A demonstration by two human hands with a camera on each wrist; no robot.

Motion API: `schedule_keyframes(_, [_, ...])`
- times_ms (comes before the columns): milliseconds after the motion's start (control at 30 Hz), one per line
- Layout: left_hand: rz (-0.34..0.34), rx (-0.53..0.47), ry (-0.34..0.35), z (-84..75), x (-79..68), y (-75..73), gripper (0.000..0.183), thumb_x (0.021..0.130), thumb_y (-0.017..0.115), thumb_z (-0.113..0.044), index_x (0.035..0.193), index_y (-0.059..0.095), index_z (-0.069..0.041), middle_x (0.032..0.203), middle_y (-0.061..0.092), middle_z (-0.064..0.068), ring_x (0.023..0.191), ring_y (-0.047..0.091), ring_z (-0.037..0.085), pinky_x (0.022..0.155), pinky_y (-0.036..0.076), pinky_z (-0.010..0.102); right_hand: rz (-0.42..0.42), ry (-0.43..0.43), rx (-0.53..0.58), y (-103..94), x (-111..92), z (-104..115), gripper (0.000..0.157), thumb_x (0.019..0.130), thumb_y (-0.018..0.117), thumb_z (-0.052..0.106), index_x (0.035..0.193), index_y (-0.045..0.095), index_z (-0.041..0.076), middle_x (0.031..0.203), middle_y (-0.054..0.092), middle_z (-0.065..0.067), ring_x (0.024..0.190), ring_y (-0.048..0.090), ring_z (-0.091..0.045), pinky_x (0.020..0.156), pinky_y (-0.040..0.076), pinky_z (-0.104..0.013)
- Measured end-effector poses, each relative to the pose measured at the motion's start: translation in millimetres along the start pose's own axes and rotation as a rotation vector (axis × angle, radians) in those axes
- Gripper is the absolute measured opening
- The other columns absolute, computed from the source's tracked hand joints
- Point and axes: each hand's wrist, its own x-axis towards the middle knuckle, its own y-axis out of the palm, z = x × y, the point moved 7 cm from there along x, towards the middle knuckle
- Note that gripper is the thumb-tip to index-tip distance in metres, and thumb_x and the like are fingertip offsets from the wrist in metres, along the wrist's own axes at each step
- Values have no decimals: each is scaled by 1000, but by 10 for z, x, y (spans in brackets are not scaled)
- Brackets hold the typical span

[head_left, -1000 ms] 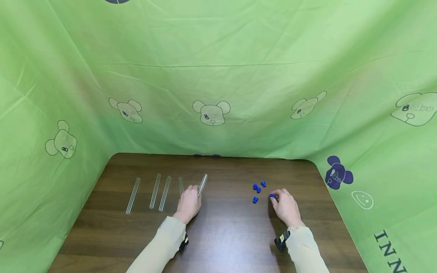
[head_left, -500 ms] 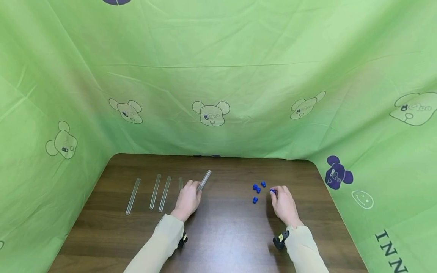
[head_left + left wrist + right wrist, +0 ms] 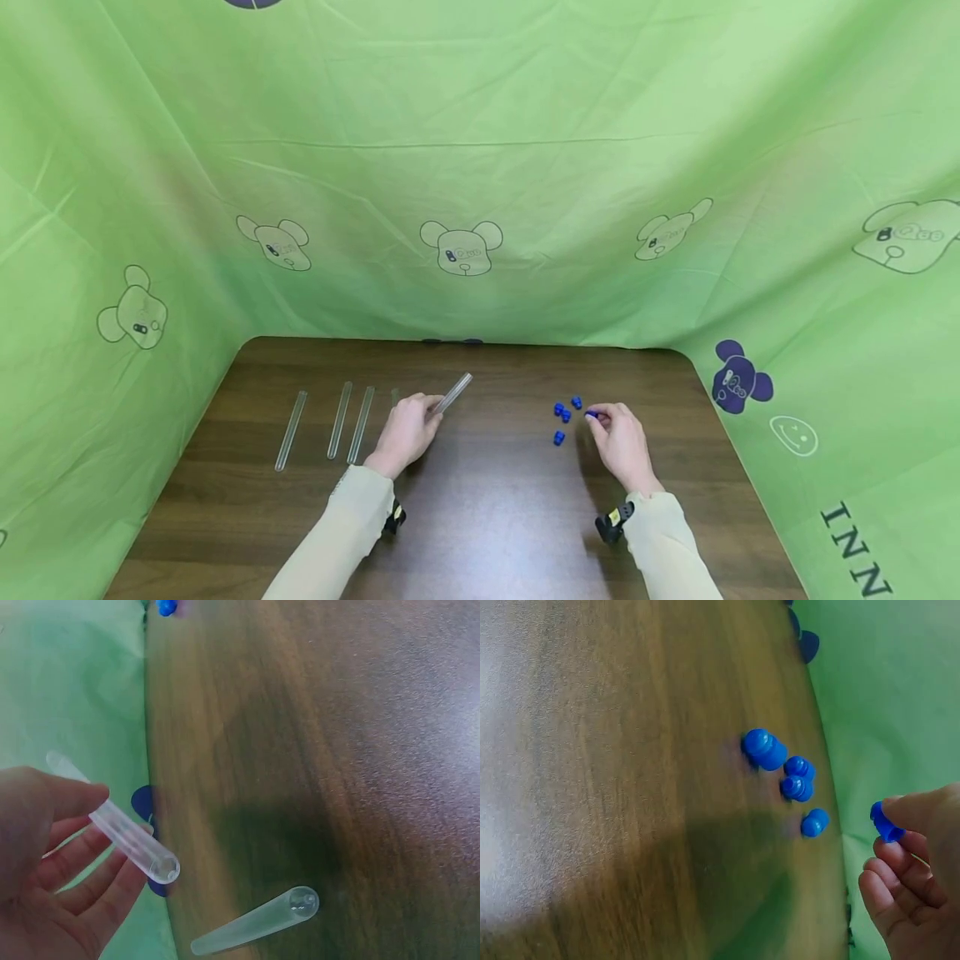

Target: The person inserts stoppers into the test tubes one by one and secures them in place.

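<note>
Left hand (image 3: pixel 407 429) pinches clear tube (image 3: pixel 455 392) above brown wood-grain table (image 3: pixel 495 508), long axis slanting away and rightward. Right hand (image 3: pixel 624 442) pinches blue cap (image 3: pixel 592 414) near four others. Green printed cloth (image 3: pixel 465 183) behind and both sides.

The sleeves (image 3: pixel 341 533) are cream; black wrist cameras (image 3: pixel 608 531) bear yellow patches (image 3: pixel 615 517).

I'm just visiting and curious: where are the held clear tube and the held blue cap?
Held clear tube (image 3: pixel 130 835): left wrist view, middle of its side.
Held blue cap (image 3: pixel 886 823): right wrist view, middle of its side.
</note>
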Motion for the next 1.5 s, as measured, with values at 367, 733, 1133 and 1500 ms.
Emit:
schedule_keyframes(367, [65,-58,2,-15,-11,11,31,95,72,-6,126,71,-6,98,70,4,83,68,15,67,53,29,44,34,62,89,21,143,12,98,67,7,101,73,-3,89,72,-12,77,67,-26,68,54,-40])
schedule_keyframes(733, [96,-117,-25,-21,5,56,32,95,72,-8,126,72,-7,91,67,-3,77,65,7,66,52,24,64,47,202,174,81,294,13,94,73,3,105,72,-4,87,70,-9,78,67,-24,71,55,-29])
schedule_keyframes(1133, [115,-216,-27,-62,4,70,32,93,75,-8,125,72,-6,93,69,-1,78,68,8,69,55,24,113,156,377,277,118,334,18,89,79,4,103,73,-4,91,72,-10,82,68,-21,74,52,-16])
schedule_keyframes(1500, [138,-243,-31,-89,-10,125,31,93,75,-8,123,73,-5,93,71,-1,79,69,8,70,55,24,139,163,390,307,139,439,19,92,77,7,109,75,-2,96,74,-10,89,70,-24,78,53,-19])
